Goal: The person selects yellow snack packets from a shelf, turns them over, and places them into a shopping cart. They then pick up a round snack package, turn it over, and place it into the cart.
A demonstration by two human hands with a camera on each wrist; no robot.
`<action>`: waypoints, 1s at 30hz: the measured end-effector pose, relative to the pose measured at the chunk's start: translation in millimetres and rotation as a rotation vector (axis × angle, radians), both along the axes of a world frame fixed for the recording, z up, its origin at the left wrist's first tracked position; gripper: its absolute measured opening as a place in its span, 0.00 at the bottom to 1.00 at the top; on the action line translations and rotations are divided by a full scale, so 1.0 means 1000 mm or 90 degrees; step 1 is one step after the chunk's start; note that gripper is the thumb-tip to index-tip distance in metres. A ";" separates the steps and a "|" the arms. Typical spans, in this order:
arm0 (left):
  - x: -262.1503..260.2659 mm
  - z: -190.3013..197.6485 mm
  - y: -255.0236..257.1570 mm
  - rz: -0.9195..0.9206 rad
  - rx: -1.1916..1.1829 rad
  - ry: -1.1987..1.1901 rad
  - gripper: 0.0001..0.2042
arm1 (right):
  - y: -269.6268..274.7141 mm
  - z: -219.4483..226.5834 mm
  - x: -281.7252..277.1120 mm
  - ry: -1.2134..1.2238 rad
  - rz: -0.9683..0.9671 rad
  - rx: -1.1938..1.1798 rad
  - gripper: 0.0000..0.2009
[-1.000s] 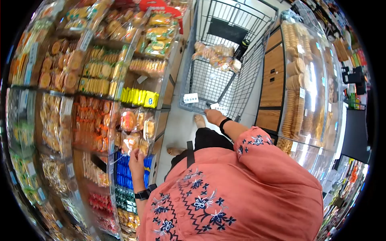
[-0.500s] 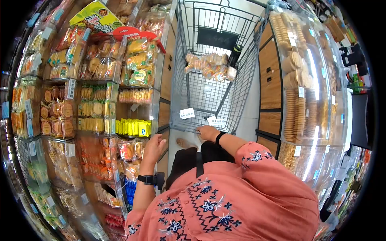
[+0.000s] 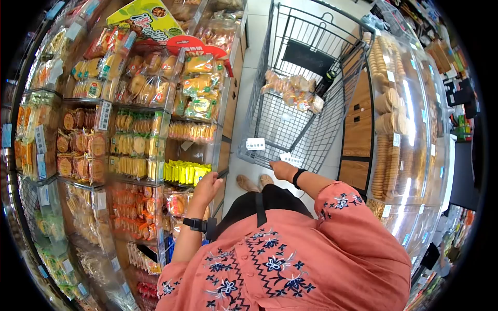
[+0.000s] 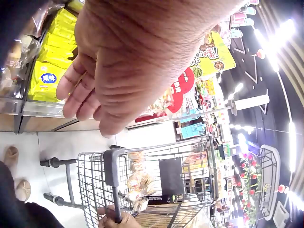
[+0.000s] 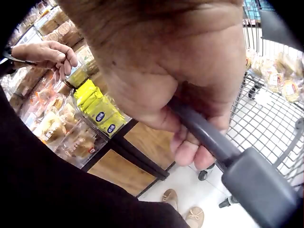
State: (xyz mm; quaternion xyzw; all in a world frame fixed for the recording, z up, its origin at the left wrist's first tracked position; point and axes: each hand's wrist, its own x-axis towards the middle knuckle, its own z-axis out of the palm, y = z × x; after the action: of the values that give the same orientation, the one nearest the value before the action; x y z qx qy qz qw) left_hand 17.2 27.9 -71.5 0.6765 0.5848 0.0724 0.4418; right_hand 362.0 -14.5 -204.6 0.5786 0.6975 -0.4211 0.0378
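Note:
The right hand grips the grey handle of a wire shopping cart, its fingers curled round the bar. The left hand is raised beside the left shelf, near yellow packets, with loosely bent fingers and nothing in them. In the left wrist view, the left hand hangs in front of the yellow packets, apart from them. Inside the cart lie bagged baked goods and a dark bottle.
Shelves of packaged biscuits line the left side, with a green and yellow sign above. Clear bins of biscuits over wooden cabinets stand on the right. Two white cards are on the cart's near end.
The left hand has let go of a packet low on the shelf and drawn up and back from it. The right hand keeps its hold on the cart as the view shifts.

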 end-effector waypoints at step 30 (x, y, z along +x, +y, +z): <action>0.242 -0.063 0.222 -0.203 0.525 0.142 0.22 | 0.045 0.000 0.020 0.132 -0.016 -0.035 0.13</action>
State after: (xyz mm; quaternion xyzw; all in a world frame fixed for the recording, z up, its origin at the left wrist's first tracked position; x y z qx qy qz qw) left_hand 258.9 249.7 -134.1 0.8812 0.4395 0.1572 0.0756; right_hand 382.2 30.5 -204.3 0.5396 0.6786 -0.4978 -0.0239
